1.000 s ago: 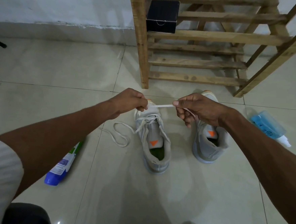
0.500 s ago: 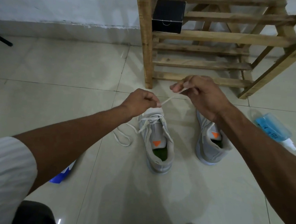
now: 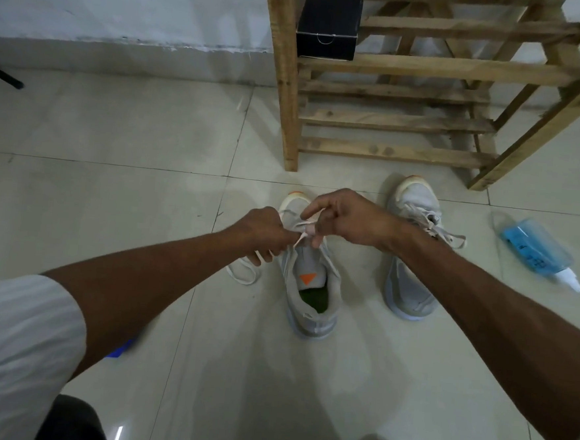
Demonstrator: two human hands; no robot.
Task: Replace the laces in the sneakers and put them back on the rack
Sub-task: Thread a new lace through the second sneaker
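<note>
Two grey sneakers stand on the tiled floor in front of the wooden rack [image 3: 284,82]. The left sneaker [image 3: 312,297] has an orange tongue tab and a green insole. Its white lace [image 3: 243,275] trails in a loop on the floor to its left. My left hand [image 3: 263,233] grips the lace over the front of this sneaker. My right hand [image 3: 347,218] pinches another part of the same lace just beside it. The right sneaker [image 3: 412,262] stands apart, laced, with a loose lace end lying to its right.
A black box [image 3: 328,26] sits on a rack shelf. A blue spray bottle [image 3: 537,249] lies on the floor at right. A bit of a blue bottle [image 3: 120,350] shows under my left forearm. A white wall runs behind.
My right hand came down from in front of the rack to just above the left sneaker's toe, close to my left hand. The right sneaker is now uncovered.
</note>
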